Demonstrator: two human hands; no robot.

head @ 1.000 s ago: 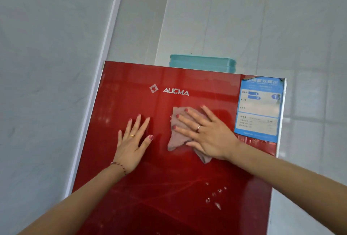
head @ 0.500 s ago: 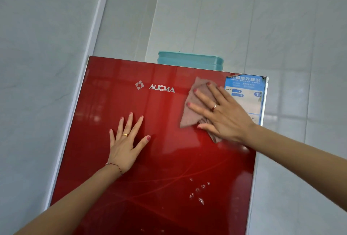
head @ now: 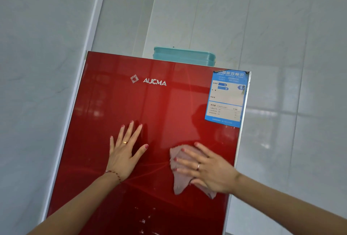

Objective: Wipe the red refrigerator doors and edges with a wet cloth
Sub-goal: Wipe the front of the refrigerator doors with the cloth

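Head view: my right hand [head: 210, 170], fingers straight, presses the crumpled pink cloth [head: 181, 176] flat against the glossy red refrigerator door [head: 159, 107] near its right edge, having dropped from beside the blue energy label [head: 226, 97] at the top right corner. My left hand [head: 124, 152] stays spread, bracing the door's middle. I judge the downward stroke underway; lower door and edges remain.

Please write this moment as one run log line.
left hand flat on red door | right hand presses cloth on door
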